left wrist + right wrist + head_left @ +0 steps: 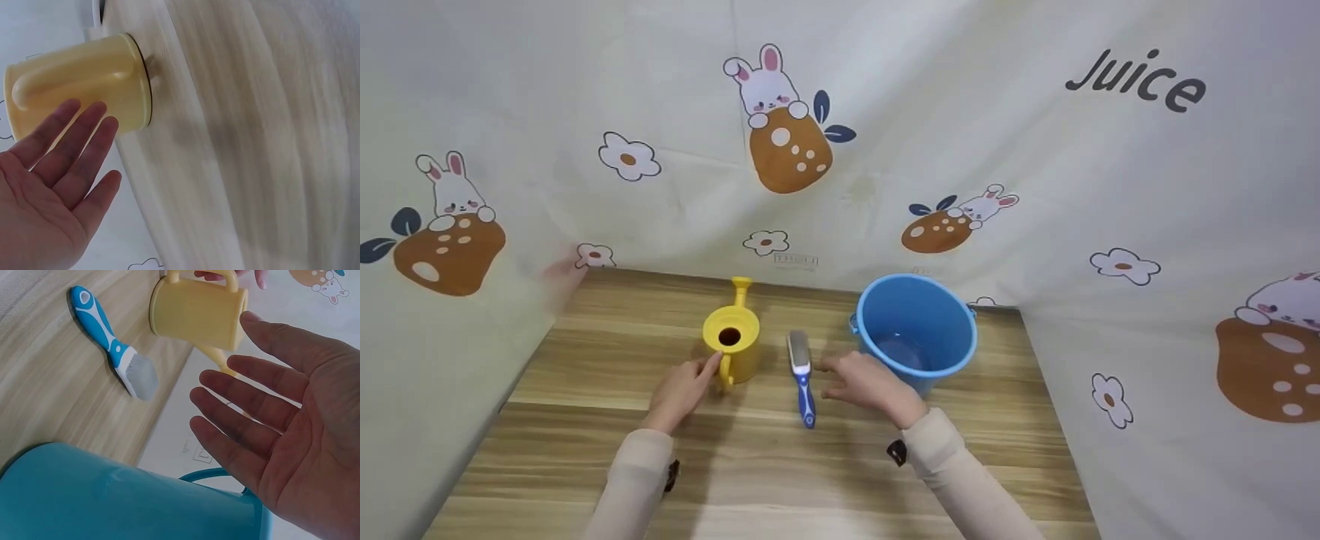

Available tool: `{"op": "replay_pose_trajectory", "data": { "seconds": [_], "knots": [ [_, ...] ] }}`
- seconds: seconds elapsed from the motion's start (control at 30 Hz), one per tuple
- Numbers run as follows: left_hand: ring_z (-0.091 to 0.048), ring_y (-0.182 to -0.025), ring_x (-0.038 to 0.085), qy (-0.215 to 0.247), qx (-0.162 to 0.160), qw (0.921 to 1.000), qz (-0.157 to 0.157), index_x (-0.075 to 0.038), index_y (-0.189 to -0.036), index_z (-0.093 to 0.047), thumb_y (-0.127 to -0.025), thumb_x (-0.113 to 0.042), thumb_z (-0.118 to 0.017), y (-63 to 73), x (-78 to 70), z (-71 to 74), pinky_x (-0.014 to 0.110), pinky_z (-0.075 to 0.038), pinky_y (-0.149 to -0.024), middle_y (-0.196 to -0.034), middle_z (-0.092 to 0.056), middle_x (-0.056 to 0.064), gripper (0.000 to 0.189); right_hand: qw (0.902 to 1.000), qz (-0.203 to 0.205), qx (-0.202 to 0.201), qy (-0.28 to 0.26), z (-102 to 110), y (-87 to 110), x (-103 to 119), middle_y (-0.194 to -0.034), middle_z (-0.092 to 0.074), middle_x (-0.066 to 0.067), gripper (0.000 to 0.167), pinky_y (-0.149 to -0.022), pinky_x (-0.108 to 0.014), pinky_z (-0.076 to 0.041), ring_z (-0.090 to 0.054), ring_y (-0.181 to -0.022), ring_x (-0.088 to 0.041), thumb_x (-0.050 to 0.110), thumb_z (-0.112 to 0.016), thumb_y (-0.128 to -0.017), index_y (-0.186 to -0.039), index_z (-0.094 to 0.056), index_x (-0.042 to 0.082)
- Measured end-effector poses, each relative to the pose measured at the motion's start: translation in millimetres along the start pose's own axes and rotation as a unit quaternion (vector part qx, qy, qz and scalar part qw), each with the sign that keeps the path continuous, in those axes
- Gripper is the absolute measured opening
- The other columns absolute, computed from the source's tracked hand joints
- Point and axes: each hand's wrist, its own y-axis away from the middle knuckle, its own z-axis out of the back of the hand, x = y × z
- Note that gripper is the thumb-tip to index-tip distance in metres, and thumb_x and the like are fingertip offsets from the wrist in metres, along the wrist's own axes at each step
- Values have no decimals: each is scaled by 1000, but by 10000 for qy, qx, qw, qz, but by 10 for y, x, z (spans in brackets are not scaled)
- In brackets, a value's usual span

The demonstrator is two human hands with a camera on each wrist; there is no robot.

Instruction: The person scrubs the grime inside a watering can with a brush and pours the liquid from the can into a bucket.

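Observation:
A yellow watering can (745, 361) stands upright on the wooden table, its spout toward the back cloth. My left hand (682, 390) is beside its handle; in the left wrist view the extended fingers (84, 126) overlap the can's body, and contact cannot be made out. Right of the can lies a brush (805, 394) with a blue-and-white handle and a grey bristled head. Between the brush and a blue bucket (915, 300) hovers my right hand (870, 381), in front of the bucket's near left side. Its fingers (247, 394) are spread and hold nothing in the right wrist view.
A pale cloth (682, 202) printed with rabbits and flowers rises behind the wooden table (780, 480) and along both sides. The bucket stands near the back right edge, its handle (205, 473) hanging at the side.

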Motion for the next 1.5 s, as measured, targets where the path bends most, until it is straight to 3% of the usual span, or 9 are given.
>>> {"op": "replay_pose_trajectory", "data": {
  "seconds": [0.2, 0.3, 0.47, 0.7, 0.9, 1.13, 1.5],
  "knots": [
    [-61, -93, 26, 651, 108, 9978, 95, -4, -118, -69, -99, -66, -35, 16, -12, -64, 48, -48, -86, -116, -69, 17, 73, 9998, -74, -57, 146, -66, 0, -17, -121, -72, -4, 40, -92, -36, -55, -69, -109, -22, 32, -73, -89, -125, -67, 15],
    [-63, -103, 29, 930, 153, 9954, 155, -4, -118, -69, -99, -65, -38, 26, -19, -91, 50, -47, -92, -120, -69, 17, 70, 9996, -86, -100, 231, -101, -1, -26, -121, -72, -4, 40, -91, -35, -55, -70, -108, -21, 33, -74, -89, -125, -68, 15],
    [-61, -102, 26, 1290, 152, 9914, 159, -3, -111, -69, -100, -59, -43, 26, -12, -126, 46, -47, -91, -114, -69, 15, 63, 9997, -117, -110, 205, -155, -6, -31, -120, -72, -2, 40, -91, -35, -55, -70, -107, -21, 30, -75, -88, -125, -68, 16],
    [-51, -83, 16, 1656, 185, 9860, 50, -2, -103, -67, -100, -49, -52, 3, 14, -171, 30, -40, -74, -94, -64, 8, 50, 9997, -238, -7, -38, -237, -15, -49, -121, -72, -3, 38, -91, -34, -55, -70, -108, -22, 26, -74, -89, -125, -67, 16],
    [-63, -97, 18, 1757, 88, 9844, -93, -3, -107, -68, -97, -35, -64, -8, 30, -226, 31, -48, -84, -108, -72, 11, 34, 9994, -319, -2, -167, -350, -38, -86, -119, -72, -6, 36, -88, -35, -56, -70, -105, -23, 20, -73, -88, -124, -68, 14],
    [-67, -105, 25, 1887, 46, 9817, -243, 0, -109, -69, -95, -21, -67, -21, 40, -273, 29, -51, -86, -112, -72, 17, 25, 9992, -402, -7, -75, -434, -52, -86, -114, -74, -8, 36, -82, -35, -57, -71, -95, -20, 21, -72, -87, -122, -69, 13],
    [-63, -90, 12, 2130, -6, 9767, -267, 1, -107, -70, -93, -16, -69, -55, 23, -309, 22, -47, -77, -105, -73, 16, 22, 9986, -499, -175, -54, -589, -121, -96, -111, -75, -11, 32, -80, -33, -58, -73, -94, -24, 20, -72, -87, -116, -72, 7]
  ]
}}
